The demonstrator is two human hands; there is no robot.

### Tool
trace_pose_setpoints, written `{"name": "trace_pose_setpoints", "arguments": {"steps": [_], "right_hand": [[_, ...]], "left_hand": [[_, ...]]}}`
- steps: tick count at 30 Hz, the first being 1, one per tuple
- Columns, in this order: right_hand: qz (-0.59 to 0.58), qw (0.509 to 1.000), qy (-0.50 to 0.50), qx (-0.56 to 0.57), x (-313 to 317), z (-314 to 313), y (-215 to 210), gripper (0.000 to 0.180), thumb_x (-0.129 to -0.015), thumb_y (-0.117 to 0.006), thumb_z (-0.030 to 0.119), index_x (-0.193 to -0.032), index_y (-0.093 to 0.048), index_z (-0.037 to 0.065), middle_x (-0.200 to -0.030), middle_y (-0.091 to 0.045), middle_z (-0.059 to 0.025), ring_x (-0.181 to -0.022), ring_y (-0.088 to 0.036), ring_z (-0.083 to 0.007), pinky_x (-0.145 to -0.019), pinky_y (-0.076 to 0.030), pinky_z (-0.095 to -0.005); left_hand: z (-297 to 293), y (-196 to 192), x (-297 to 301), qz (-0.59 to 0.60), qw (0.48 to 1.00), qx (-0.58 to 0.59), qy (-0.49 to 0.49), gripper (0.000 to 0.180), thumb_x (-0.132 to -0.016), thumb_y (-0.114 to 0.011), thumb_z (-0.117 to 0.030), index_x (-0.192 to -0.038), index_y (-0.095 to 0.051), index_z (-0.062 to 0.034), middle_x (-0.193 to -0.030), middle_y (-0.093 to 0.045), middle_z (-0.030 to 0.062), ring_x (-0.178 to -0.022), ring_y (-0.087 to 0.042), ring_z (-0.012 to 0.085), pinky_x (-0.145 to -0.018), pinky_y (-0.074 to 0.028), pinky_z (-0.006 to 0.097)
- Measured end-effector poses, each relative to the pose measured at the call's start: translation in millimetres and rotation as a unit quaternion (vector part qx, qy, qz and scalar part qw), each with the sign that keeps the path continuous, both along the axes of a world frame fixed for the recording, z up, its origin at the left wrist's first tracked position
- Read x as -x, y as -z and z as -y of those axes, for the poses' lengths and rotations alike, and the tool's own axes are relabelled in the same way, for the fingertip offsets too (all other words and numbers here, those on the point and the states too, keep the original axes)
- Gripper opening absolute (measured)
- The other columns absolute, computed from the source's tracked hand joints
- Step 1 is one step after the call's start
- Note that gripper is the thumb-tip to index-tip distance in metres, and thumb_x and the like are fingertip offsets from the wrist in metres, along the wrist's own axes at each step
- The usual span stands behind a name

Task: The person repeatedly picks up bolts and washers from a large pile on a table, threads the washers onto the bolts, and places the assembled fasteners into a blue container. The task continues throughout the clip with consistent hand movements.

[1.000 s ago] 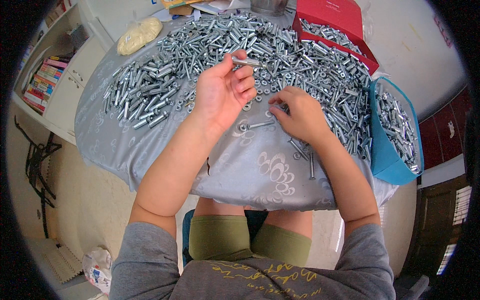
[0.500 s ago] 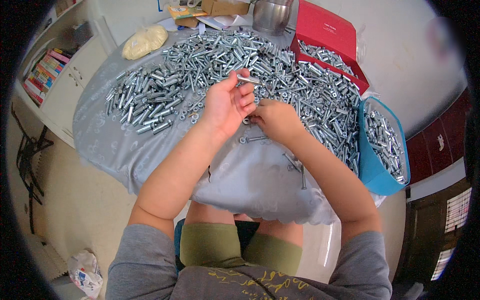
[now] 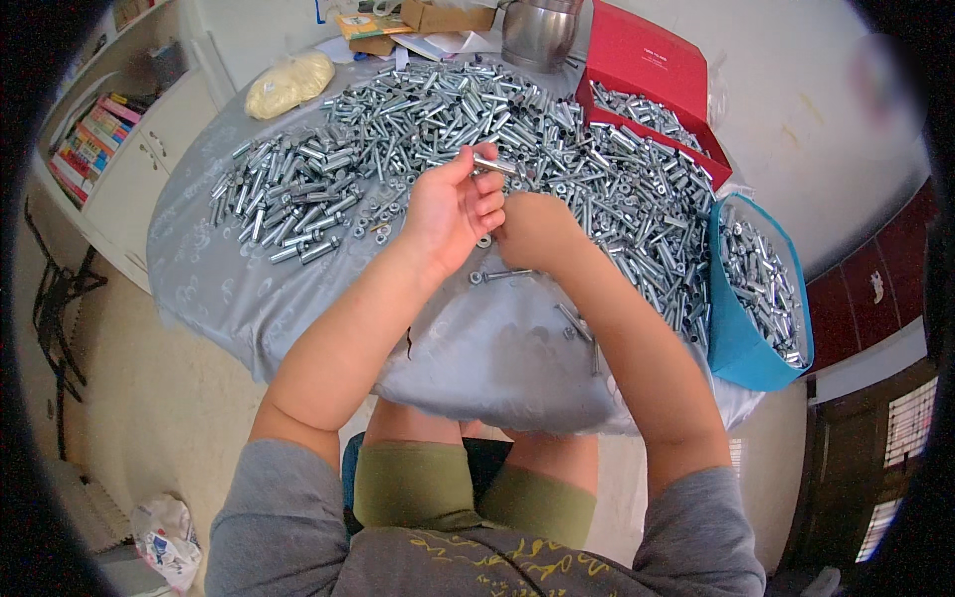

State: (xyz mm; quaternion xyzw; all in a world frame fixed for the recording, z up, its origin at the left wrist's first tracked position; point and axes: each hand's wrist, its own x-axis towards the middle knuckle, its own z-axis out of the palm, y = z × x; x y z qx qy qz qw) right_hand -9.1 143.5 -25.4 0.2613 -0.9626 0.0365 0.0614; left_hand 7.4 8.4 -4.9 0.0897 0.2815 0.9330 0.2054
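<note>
Left hand [image 3: 453, 214] is pinching a silver bolt [image 3: 494, 165] between its fingers, holding it above the bench [image 3: 497, 368] by the bolt heap [image 3: 448, 129]. Right hand [image 3: 537, 231] is lying curled just beside it, knuckles up; its finger state cannot be told. Red box [image 3: 652, 60] and blue bin [image 3: 741, 343] are sitting to the right.

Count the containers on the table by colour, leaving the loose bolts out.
Red box: 1
Blue bin: 1
Steel pot: 1
Brown cardboard box: 1
Total: 4
</note>
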Motion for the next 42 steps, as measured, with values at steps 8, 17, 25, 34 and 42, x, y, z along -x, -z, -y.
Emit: {"name": "trace_pose_setpoints", "arguments": {"steps": [8, 17, 25, 34, 42], "right_hand": [[-0.106, 0.944, -0.026, 0.313, -23, -37, 2, 0.013, -0.079, -0.045, 0.010, -0.086, -0.049, 0.000, -0.075, -0.053, -0.0143, -0.060, -0.055, -0.0297, -0.055, -0.044, -0.0364], [0.290, 0.601, -0.031, 0.744, -34, -42, 2, 0.016, -0.088, -0.042, 0.019, -0.089, -0.044, 0.004, -0.066, -0.040, 0.0025, -0.048, -0.032, -0.0043, -0.043, -0.026, -0.0185], [0.225, 0.625, -0.034, 0.747, -47, -33, -9, 0.014, -0.087, -0.044, 0.018, -0.092, -0.046, 0.005, -0.071, -0.043, 0.0036, -0.053, -0.034, -0.0025, -0.046, -0.028, -0.0169], [0.187, 0.668, -0.054, 0.718, -47, -32, -5, 0.012, -0.087, -0.045, 0.015, -0.094, -0.046, 0.005, -0.074, -0.043, 0.0057, -0.060, -0.035, -0.0003, -0.049, -0.029, -0.0154], [0.156, 0.659, -0.032, 0.735, -44, -31, 0, 0.012, -0.087, -0.044, 0.015, -0.094, -0.045, 0.004, -0.074, -0.043, 0.0031, -0.060, -0.037, -0.0017, -0.050, -0.030, -0.0155]], "left_hand": [[-1, 2, 2, -0.008, 1.000, 0.001, 0.018, 0.022, -0.090, -0.033, -0.028, -0.092, -0.044, -0.0086, -0.060, -0.034, -0.0023, -0.051, -0.030, 0.0087, -0.050, -0.029, 0.023], [-12, 3, -9, -0.017, 0.998, 0.014, 0.063, 0.021, -0.089, -0.033, -0.029, -0.091, -0.043, -0.0102, -0.060, -0.034, -0.0028, -0.052, -0.031, 0.0091, -0.052, -0.028, 0.023], [-16, 4, -10, -0.053, 0.996, -0.022, 0.068, 0.021, -0.089, -0.034, -0.030, -0.091, -0.044, -0.0109, -0.060, -0.033, -0.0029, -0.053, -0.032, 0.0091, -0.052, -0.029, 0.023], [-15, 1, -16, -0.044, 0.994, -0.046, 0.087, 0.023, -0.090, -0.029, -0.029, -0.089, -0.043, -0.0103, -0.061, -0.035, -0.0022, -0.053, -0.032, 0.0091, -0.053, -0.030, 0.023], [-16, 0, -18, -0.041, 0.994, -0.052, 0.089, 0.021, -0.089, -0.033, -0.028, -0.091, -0.045, -0.0112, -0.061, -0.032, -0.0027, -0.053, -0.030, 0.0096, -0.052, -0.027, 0.023]]}}
